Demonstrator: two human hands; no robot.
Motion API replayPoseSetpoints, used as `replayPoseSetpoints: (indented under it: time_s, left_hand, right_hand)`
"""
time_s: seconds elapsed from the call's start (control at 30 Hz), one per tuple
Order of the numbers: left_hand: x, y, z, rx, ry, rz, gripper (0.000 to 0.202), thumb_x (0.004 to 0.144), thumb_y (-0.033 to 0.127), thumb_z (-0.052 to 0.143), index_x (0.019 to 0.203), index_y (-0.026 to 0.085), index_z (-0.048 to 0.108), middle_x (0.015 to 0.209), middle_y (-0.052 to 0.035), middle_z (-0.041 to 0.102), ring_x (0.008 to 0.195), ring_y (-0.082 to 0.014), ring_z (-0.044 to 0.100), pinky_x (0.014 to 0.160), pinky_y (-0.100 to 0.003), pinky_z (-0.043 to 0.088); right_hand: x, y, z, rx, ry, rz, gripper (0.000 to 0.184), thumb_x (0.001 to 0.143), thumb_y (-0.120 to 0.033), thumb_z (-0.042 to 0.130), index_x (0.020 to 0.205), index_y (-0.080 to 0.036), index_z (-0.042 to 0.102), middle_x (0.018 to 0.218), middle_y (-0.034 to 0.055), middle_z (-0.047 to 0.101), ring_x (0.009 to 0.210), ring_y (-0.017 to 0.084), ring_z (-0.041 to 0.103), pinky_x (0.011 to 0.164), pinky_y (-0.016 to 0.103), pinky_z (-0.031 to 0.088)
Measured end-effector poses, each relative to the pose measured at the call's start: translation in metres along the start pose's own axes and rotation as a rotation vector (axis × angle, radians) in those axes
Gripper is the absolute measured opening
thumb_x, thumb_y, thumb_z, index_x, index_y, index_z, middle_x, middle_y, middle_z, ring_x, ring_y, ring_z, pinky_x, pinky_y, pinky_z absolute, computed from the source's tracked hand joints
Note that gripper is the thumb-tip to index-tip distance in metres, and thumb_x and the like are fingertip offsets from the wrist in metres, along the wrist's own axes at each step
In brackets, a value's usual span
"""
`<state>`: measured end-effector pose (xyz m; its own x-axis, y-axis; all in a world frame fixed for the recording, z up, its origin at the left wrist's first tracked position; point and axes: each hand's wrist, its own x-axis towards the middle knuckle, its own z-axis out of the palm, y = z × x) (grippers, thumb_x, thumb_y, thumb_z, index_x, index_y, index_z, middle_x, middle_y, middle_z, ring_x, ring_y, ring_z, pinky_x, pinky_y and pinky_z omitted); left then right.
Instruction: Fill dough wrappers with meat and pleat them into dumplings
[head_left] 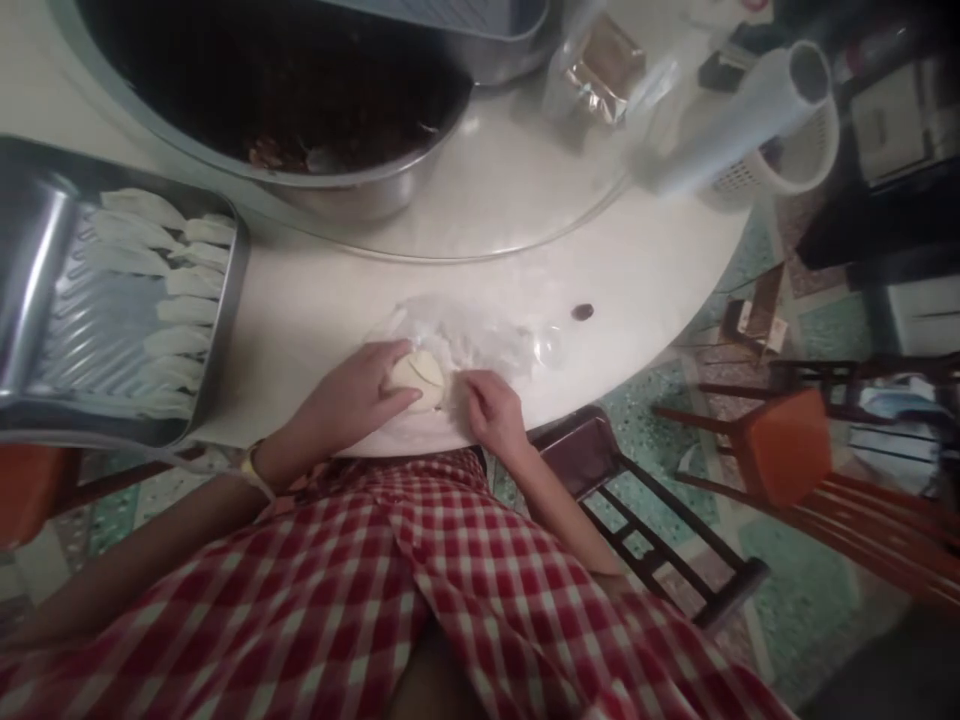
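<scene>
A pale round piece of dough (420, 378) lies on a clear plastic sheet (480, 335) near the front edge of the white round table (637, 290). My left hand (356, 395) curls around the dough from the left, thumb and fingers touching it. My right hand (491, 408) rests just right of the dough, fingers bent and pressed down on the plastic sheet.
A metal tray (225, 330) with several folded white dumplings (176, 310) stands at the left. A big metal bowl (352, 190) of dark filling sits behind. A small dark bit (583, 312), a plastic roll (720, 130), a white basket (795, 160) and wooden chairs (780, 450) lie right.
</scene>
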<state>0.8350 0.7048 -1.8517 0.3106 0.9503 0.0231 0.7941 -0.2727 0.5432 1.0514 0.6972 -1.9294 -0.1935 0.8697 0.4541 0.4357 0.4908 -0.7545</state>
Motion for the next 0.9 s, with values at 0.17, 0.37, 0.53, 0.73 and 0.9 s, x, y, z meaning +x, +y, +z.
replayPoseSetpoints:
  time_s: [0.17, 0.37, 0.53, 0.73, 0.9]
  left_hand:
    - [-0.015, -0.019, 0.009, 0.059, 0.241, 0.157, 0.043, 0.085, 0.040, 0.057, 0.124, 0.023, 0.059, 0.129, -0.0120, 0.057, 0.119, -0.0314, 0.053, 0.103, -0.046, 0.042]
    - [-0.033, -0.017, 0.028, 0.282, 0.449, 0.471, 0.025, 0.090, 0.033, 0.053, 0.103, 0.020, 0.071, 0.121, -0.0133, 0.061, 0.113, -0.0300, 0.055, 0.097, -0.045, 0.042]
    - [-0.030, -0.008, 0.028, 0.425, 0.525, 0.512, 0.028, 0.092, 0.035, 0.050, 0.101, 0.021, 0.072, 0.115, -0.0100, 0.065, 0.108, -0.0280, 0.055, 0.091, -0.043, 0.041]
    - [-0.020, -0.003, 0.010, 0.510, 0.504, 0.586, 0.028, 0.092, 0.032, 0.049, 0.101, 0.018, 0.072, 0.110, -0.0128, 0.065, 0.104, -0.0275, 0.055, 0.090, -0.044, 0.041]
    - [-0.017, 0.002, 0.014, 0.602, 0.379, 0.610, 0.025, 0.090, 0.031, 0.052, 0.101, 0.020, 0.072, 0.101, -0.0101, 0.066, 0.096, -0.0268, 0.054, 0.083, -0.042, 0.040]
  right_hand:
    - [-0.012, 0.016, 0.013, -0.076, 0.205, -0.178, 0.026, 0.090, -0.017, 0.045, 0.107, -0.021, 0.064, 0.104, 0.0109, 0.069, 0.098, 0.021, 0.065, 0.088, 0.039, 0.056]
    - [-0.015, 0.018, 0.028, -0.156, 0.371, -0.412, 0.026, 0.090, -0.015, 0.044, 0.104, -0.022, 0.065, 0.102, 0.0097, 0.067, 0.095, 0.019, 0.062, 0.084, 0.039, 0.055]
    - [-0.010, 0.019, 0.033, -0.236, 0.332, -0.453, 0.027, 0.089, -0.013, 0.045, 0.099, -0.021, 0.068, 0.094, 0.0072, 0.066, 0.090, 0.018, 0.058, 0.083, 0.037, 0.051]
    - [-0.008, 0.013, 0.034, -0.148, 0.415, -0.313, 0.026, 0.089, -0.012, 0.045, 0.094, -0.019, 0.070, 0.094, 0.0082, 0.066, 0.093, 0.019, 0.056, 0.088, 0.036, 0.049]
    - [-0.010, 0.005, 0.040, -0.177, 0.375, -0.277, 0.024, 0.088, -0.015, 0.047, 0.096, -0.020, 0.070, 0.094, 0.0082, 0.065, 0.093, 0.021, 0.056, 0.089, 0.038, 0.048]
